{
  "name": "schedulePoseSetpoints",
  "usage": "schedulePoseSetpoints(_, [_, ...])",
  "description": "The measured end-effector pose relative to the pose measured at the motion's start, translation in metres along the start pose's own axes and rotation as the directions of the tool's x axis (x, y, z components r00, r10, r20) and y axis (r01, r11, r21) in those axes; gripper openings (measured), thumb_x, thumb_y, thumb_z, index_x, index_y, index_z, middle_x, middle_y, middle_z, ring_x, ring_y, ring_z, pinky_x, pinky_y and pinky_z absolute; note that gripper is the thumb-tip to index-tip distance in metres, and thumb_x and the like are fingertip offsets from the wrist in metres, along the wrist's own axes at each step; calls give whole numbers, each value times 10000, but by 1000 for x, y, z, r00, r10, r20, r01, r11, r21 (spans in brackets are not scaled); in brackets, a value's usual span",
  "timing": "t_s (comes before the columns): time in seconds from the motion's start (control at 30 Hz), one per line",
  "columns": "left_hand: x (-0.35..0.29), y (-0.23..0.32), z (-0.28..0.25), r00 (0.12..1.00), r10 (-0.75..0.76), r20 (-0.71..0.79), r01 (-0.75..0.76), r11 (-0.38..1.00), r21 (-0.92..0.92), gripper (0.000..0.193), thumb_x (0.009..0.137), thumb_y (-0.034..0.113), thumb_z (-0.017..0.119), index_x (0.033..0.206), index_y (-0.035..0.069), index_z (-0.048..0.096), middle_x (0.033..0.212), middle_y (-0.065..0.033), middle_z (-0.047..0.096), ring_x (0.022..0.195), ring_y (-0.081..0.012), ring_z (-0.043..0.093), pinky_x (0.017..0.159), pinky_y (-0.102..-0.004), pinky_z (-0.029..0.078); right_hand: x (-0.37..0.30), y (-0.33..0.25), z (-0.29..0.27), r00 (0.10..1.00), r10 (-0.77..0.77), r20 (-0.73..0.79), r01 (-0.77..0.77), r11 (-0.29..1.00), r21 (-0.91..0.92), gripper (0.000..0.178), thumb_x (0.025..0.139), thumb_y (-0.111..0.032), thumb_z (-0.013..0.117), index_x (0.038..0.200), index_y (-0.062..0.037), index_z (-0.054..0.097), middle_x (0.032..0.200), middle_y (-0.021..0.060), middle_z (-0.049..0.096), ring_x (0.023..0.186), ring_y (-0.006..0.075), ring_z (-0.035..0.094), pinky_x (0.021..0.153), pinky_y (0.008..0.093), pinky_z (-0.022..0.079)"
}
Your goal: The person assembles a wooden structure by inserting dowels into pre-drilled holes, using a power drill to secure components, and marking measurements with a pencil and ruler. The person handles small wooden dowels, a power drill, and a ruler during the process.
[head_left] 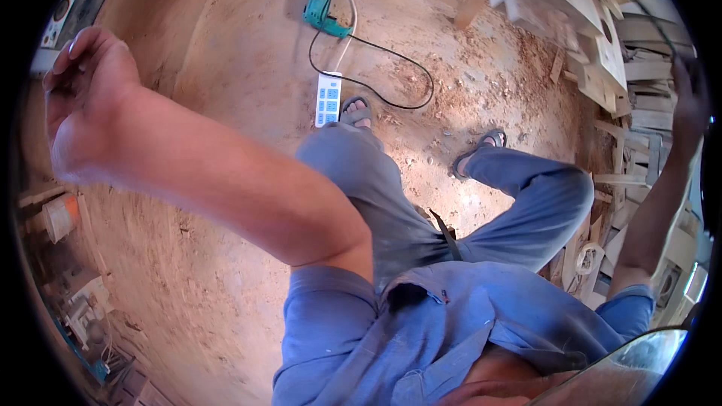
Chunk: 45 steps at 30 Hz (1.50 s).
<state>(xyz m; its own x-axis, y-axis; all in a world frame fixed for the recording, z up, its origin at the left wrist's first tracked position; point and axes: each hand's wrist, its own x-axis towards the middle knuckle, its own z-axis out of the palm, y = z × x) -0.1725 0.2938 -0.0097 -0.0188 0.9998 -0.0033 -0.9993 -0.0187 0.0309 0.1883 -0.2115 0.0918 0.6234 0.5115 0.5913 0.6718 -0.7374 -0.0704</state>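
Left hand (79, 86) was raised at upper left, fingers loosely curled, clamped on nothing. Right hand (688, 101) reached into the stacked wood offcuts (628, 68) at far right; its grip cannot be told in the shadow. On the sawdust floor (241, 90) lay a green drill (322, 9) beside a white power strip (328, 98).

Open sawdust floor (248, 53) ahead; stacked wood offcuts (624, 68) crowd the right.
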Motion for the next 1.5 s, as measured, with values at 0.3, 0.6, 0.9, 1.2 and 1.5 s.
schedulePoseSetpoints(0.3, [-209,17,-61,977,-209,46,108,665,739,203,953,171,573,778,78,526,668,-24,536,535,-76,400,489,-193,348,-244,-123,51,827,285,484,-536,139,833,85,939,9,577,897,-65,571,810,62,604,642,113,530,555,226,416])
schedulePoseSetpoints(0.6, [-397,34,-138,625,-732,-270,680,342,648,362,1043,248,482,1233,-51,556,1123,-128,651,998,-208,616,881,-330,478,-296,-218,78,609,-55,791,-752,-355,555,58,882,17,666,932,7,638,775,51,631,664,110,587,612,243,474])
schedulePoseSetpoints(0.9, [-291,58,-109,842,-535,-70,363,466,807,273,1037,275,510,1018,21,609,1025,-209,683,934,-302,652,882,-437,510,-294,-237,134,491,-144,859,-851,-294,436,81,917,-83,702,941,-27,648,673,-4,570,475,75,469,430,238,369])
schedulePoseSetpoints(1.2, [-167,54,-85,933,-339,117,80,514,854,322,1057,301,457,1070,27,625,978,-181,686,861,-275,640,826,-414,504,-289,-247,295,166,-66,984,-986,23,168,232,967,-174,548,1061,5,660,756,96,671,613,167,639,496,303,440])
schedulePoseSetpoints(1.5, [-91,50,-119,920,-342,-193,373,609,700,374,1071,342,427,1081,19,615,935,-160,650,851,-284,623,810,-416,511,-280,-281,524,378,52,925,-562,806,184,391,945,-198,514,1296,-54,604,926,164,694,864,270,681,790,378,536])
